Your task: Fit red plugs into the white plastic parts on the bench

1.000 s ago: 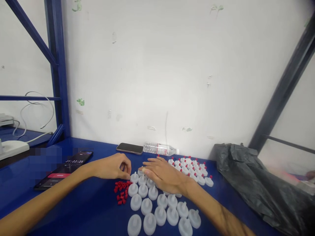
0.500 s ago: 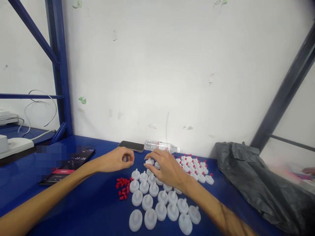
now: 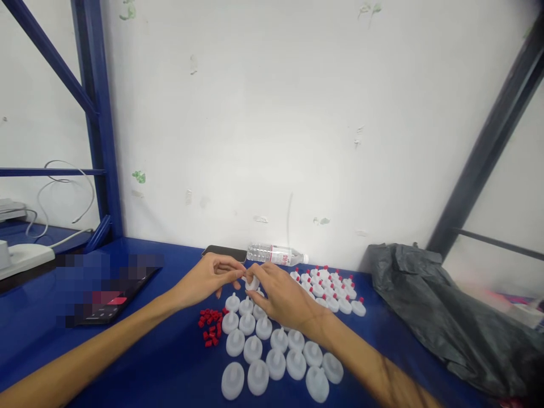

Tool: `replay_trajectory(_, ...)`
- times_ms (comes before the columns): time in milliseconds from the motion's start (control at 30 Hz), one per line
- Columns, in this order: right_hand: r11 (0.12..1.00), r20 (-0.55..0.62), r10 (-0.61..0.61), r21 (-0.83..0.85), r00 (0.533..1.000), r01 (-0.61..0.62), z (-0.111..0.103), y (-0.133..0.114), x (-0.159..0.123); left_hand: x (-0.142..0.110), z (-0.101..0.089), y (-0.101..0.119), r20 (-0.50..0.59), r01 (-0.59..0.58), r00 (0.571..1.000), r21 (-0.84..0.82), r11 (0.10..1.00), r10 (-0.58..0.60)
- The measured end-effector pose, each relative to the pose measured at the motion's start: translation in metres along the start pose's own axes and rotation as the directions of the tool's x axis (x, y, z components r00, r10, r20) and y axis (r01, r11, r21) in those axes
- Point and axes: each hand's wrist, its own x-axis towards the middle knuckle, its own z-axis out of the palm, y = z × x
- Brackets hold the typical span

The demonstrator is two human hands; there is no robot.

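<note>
My right hand [image 3: 278, 292] grips a white oval plastic piece with a spout [image 3: 252, 284] between thumb and fingers, held above the tabletop. My left hand [image 3: 216, 275] meets it at the spout with its fingertips pinched together; whatever is in that pinch is hidden. Below the hands stand several similar white spouted pieces [image 3: 276, 364], spouts up and uncapped. To their left lies a loose pile of small red caps [image 3: 210, 326]. Beyond my right wrist, more white pieces with red caps on their spouts [image 3: 335, 292] form a group.
A clear plastic bottle [image 3: 276, 254] lies against the wall, beside a dark phone [image 3: 225, 253]. Another phone [image 3: 119, 294], partly blurred, rests on the blue table at left. A dark grey plastic bag [image 3: 416, 300] covers the right side. Blue metal posts [image 3: 106, 141] frame the left.
My left hand has moved right and now meets the white piece in my right hand. The right hand keeps its hold, and the whole view has shifted slightly.
</note>
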Motion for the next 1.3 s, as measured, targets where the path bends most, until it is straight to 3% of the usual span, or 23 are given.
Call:
replay_trajectory(433,1.000,-0.018,-0.009,-0.003,1.000,0.009,0.001,0.007,-0.001,0.000,0.004,-0.003,-0.015,0.017,1.000,0.043,0.999,-0.016)
replay_trajectory(600,0.999,-0.048,-0.021,0.035,0.999,0.023,0.003,0.008,-0.001,0.001,0.002,-0.007,-0.043,-0.011,0.999,0.176,0.984,0.019)
replay_trajectory(767,0.996,-0.038,-0.067,0.063,0.997,0.070,0.008,0.010,0.001,0.002,-0.006,-0.020,0.017,-0.210,0.972,0.518,0.829,0.235)
replay_trajectory(833,0.995,-0.024,-0.076,0.058,0.997,0.078,0.010,0.011,0.001,0.001,-0.008,-0.026,0.059,-0.263,0.957,0.585,0.768,0.282)
replay_trajectory(967,0.995,-0.002,-0.097,0.011,0.995,0.097,0.014,0.013,-0.001,0.000,-0.009,-0.030,0.126,-0.326,0.941,0.599,0.731,0.315)
replay_trajectory(1100,0.986,0.018,-0.163,-0.012,0.986,0.164,0.019,0.016,0.001,-0.002,-0.004,-0.028,0.142,-0.306,0.950,0.590,0.747,0.276)
replay_trajectory(1300,0.992,0.038,-0.129,-0.008,0.991,0.129,0.016,0.007,0.001,0.000,-0.004,-0.033,0.150,-0.297,0.954,0.580,0.758,0.259)
